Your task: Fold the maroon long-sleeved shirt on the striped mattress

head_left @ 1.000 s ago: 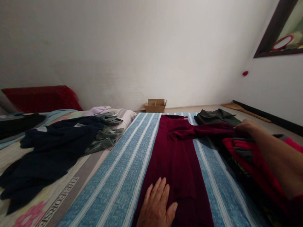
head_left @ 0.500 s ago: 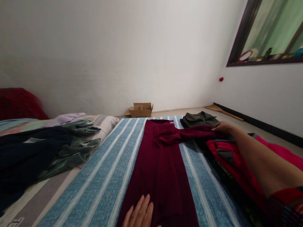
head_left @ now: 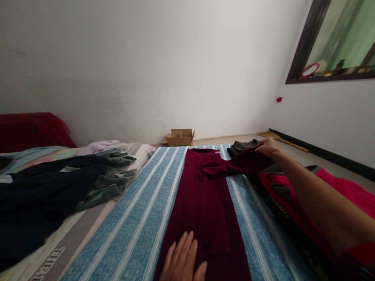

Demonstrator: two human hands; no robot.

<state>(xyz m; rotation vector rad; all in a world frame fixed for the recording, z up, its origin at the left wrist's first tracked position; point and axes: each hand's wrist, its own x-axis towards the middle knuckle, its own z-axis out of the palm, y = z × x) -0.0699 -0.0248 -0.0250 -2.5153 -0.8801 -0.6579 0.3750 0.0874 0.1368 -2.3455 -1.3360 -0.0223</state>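
Observation:
A maroon long-sleeved top (head_left: 202, 210) lies lengthwise on a blue-and-white striped cloth (head_left: 137, 203), its neck opening at the far end. One sleeve stretches out to the right from the folded body. My left hand (head_left: 183, 257) rests flat on the near part of the top, fingers extended. Off to the right, my right hand (head_left: 268, 148) pinches the end of that sleeve and holds it raised. Below my right forearm is a pile of red and grey clothes (head_left: 281, 185). A dark grey folded garment (head_left: 241, 146) lies just behind the sleeve.
Navy and grey-green clothes (head_left: 58, 187) are heaped on a bed at the left, with a red covered bundle (head_left: 32, 130) behind. An open cardboard box (head_left: 181, 137) stands by the back wall. A window (head_left: 336, 43) is at the upper right.
My right hand has lifted the sleeve end slightly and moved a little left. My left hand shows more and still lies on the top. The view has shifted slightly left.

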